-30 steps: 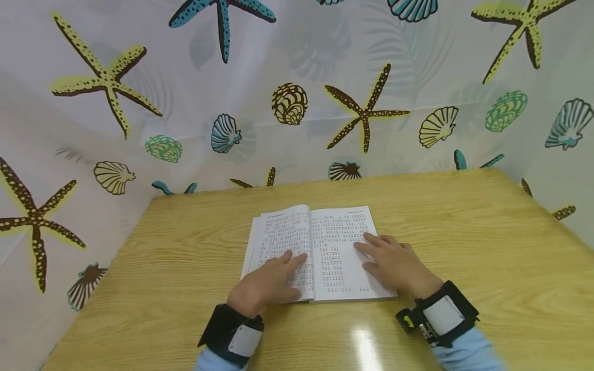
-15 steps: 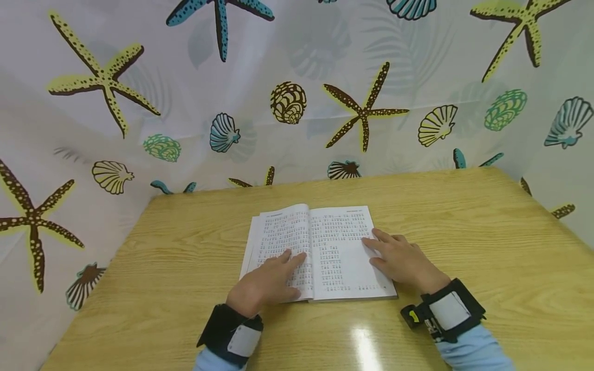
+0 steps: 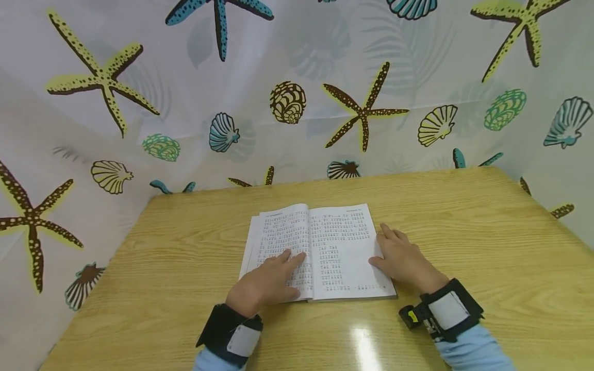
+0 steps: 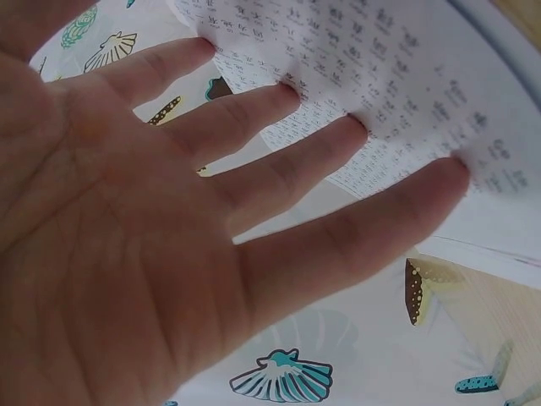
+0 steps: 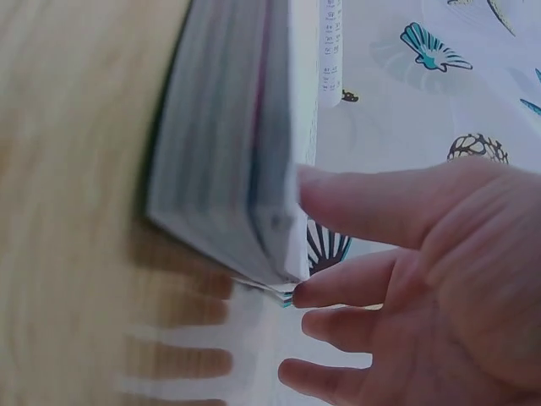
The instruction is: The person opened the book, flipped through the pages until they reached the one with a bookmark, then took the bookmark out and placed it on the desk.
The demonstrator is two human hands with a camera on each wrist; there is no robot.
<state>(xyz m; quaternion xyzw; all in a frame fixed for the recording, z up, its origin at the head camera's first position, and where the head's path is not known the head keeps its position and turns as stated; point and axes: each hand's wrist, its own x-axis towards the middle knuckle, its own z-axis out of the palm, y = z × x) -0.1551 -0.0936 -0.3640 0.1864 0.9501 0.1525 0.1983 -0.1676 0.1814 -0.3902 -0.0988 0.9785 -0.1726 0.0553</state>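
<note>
An open book [image 3: 355,268] with printed pages lies on the table in the head view. My left hand [image 3: 265,284] rests on the lower part of the left page. In the left wrist view its spread, nearly straight fingers touch the print with their tips. My right hand [image 3: 407,262] is at the book's right edge, thumb on the page margin and the other fingers beside the edge. The right wrist view shows the thick page block [image 5: 220,127] from its side, the thumb against the top page and the fingertips near the corner, not curled round it.
The wooden table [image 3: 185,247] extends around the book on all sides. Behind and at both sides hangs a white cloth [image 3: 260,67] printed with starfish and shells. Each wrist wears a black strap [image 3: 447,312] over a light blue sleeve.
My right hand has slid right across the right page to its outer edge, and its fingers have come off the print. The left hand stays in place.
</note>
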